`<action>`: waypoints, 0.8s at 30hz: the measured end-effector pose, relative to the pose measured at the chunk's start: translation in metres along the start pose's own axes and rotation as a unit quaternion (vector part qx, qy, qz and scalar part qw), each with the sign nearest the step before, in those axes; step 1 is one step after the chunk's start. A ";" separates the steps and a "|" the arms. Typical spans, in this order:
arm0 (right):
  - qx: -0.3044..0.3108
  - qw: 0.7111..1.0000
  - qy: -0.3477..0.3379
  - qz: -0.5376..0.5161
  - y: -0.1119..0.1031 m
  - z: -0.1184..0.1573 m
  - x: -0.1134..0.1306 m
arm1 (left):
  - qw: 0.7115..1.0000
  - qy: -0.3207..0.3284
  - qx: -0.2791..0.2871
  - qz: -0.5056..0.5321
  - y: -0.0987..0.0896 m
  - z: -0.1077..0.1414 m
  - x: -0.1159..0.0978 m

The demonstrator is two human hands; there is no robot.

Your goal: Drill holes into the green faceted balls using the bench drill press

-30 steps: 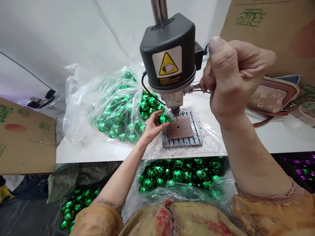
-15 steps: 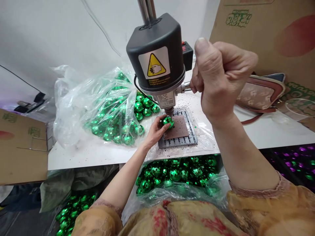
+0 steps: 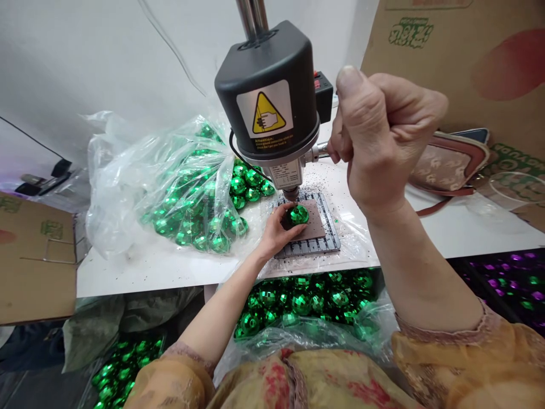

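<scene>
A shiny green faceted ball (image 3: 300, 214) sits between the thumb and fingers of my left hand (image 3: 279, 227), over a brown pad (image 3: 315, 223) on a grey slotted base plate (image 3: 326, 244). Just above the ball is the chuck (image 3: 291, 193) of a small black drill press (image 3: 268, 91) with a yellow warning label. My right hand (image 3: 378, 136) is raised at the machine's right side, its fingers closed round the metal feed lever (image 3: 322, 150). The lever's far end is hidden inside that hand.
A clear plastic bag (image 3: 123, 187) of green balls lies left of the machine. Below the table edge is an open bag of more green balls (image 3: 302, 301). At the right are a handbag (image 3: 451, 162) and a cardboard box (image 3: 451, 68). Dark shavings dot the white tabletop (image 3: 140, 267).
My left hand and the green ball have shifted slightly right over the pad, and more of the ball shows. My right hand stays on the lever. The view has moved slightly.
</scene>
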State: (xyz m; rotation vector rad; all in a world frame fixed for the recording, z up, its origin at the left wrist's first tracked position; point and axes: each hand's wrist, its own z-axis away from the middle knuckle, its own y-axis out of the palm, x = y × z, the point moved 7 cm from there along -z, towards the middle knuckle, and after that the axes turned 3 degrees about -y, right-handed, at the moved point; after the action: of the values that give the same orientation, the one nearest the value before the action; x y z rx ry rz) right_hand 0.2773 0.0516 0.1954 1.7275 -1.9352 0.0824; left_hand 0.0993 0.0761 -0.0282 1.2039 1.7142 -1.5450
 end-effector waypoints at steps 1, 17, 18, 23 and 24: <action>0.001 1.000 0.001 0.008 0.000 0.000 0.000 | 1.000 0.001 -0.001 -0.003 0.001 0.001 0.001; -0.015 0.999 -0.045 0.018 -0.017 0.035 -0.004 | 1.000 -0.010 -0.007 0.014 0.003 0.005 0.010; -0.017 0.999 -0.049 0.016 -0.018 0.036 -0.006 | 1.000 -0.010 -0.008 0.013 0.003 0.005 0.010; -0.026 0.995 -0.098 -0.007 -0.021 0.044 -0.007 | 1.000 -0.008 -0.005 0.014 0.004 0.005 0.010; -0.026 0.994 -0.102 -0.006 -0.021 0.046 -0.007 | 1.000 -0.007 -0.005 0.014 0.003 0.005 0.010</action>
State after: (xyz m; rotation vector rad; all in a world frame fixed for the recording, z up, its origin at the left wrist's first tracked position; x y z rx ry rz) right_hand 0.2808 0.0359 0.1471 1.7726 -2.0509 -0.1524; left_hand 0.0969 0.0741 -0.0394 1.2050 1.6872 -1.5242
